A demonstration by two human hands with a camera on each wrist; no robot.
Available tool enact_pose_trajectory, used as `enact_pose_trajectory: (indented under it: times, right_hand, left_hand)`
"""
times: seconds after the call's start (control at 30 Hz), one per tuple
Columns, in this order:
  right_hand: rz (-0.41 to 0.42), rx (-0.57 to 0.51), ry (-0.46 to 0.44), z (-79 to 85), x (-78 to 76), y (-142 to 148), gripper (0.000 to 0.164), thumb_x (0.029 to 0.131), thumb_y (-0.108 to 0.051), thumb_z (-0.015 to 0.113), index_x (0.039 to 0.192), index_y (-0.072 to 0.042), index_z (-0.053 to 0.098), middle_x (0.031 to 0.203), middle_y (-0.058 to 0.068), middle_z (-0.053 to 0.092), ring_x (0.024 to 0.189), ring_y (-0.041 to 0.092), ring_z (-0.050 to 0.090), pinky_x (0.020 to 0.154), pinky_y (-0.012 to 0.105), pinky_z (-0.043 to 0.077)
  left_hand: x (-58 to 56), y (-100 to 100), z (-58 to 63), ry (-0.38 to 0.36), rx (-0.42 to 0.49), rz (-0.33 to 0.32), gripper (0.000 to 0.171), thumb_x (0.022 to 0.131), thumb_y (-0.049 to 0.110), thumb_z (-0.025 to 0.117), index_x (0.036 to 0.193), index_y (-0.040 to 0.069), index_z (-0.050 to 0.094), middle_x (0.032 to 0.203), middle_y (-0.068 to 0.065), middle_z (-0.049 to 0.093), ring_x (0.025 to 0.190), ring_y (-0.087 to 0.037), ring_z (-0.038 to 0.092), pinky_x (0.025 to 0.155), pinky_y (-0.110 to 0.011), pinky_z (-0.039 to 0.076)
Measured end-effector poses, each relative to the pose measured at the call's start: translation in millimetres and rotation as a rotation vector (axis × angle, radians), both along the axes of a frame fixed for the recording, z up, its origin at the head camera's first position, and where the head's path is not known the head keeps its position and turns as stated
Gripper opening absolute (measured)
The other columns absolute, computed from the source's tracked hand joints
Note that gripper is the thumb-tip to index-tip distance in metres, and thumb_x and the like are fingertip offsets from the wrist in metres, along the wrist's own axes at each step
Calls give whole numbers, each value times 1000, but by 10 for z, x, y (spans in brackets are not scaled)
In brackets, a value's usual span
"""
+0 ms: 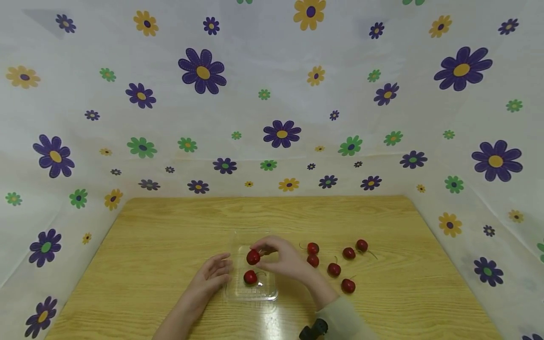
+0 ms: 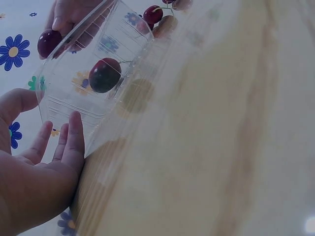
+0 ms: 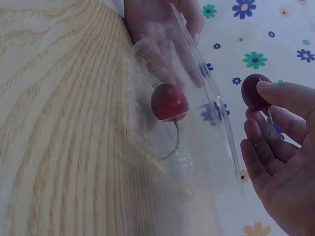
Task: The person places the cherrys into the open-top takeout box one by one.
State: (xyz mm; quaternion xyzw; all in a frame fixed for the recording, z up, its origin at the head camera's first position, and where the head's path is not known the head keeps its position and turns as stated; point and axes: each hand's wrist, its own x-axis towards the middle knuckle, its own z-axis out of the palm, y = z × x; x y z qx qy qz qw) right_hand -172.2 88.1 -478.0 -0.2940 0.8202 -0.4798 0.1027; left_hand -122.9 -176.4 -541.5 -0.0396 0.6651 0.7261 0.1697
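A clear plastic box (image 1: 250, 297) stands on the wooden table, with one dark red cherry (image 1: 250, 277) lying inside it. My right hand (image 1: 282, 259) pinches a second cherry (image 1: 253, 257) above the box; in the right wrist view its green stem (image 3: 270, 129) hangs down by the fingers. My left hand (image 1: 210, 278) is at the box's left side, its fingers fairly straight. Seen from the left wrist, the fingertips (image 2: 75, 120) of that hand rest against the box wall or very close to it.
Several loose cherries (image 1: 334, 269) with stems lie on the table (image 1: 170, 236) to the right of the box. A white flower-printed cloth (image 1: 242, 108) rises behind the table and on both sides. A black strap piece (image 1: 313, 329) sits at the right sleeve.
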Motion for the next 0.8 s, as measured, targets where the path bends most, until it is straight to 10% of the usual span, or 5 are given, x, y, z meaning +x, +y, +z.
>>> enact_pose_trajectory:
  times: [0.8]
  right_hand:
    - [-6,115,67,-179,29,-195,35,89,-8,82,123,-9,74,120,5,75,106,20,69,101,34,56]
  left_hand:
    - [1,1,-4,13,5,-16,66,99,5,68,159,3,39,155,-21,48,134,-20,54,100,-20,50]
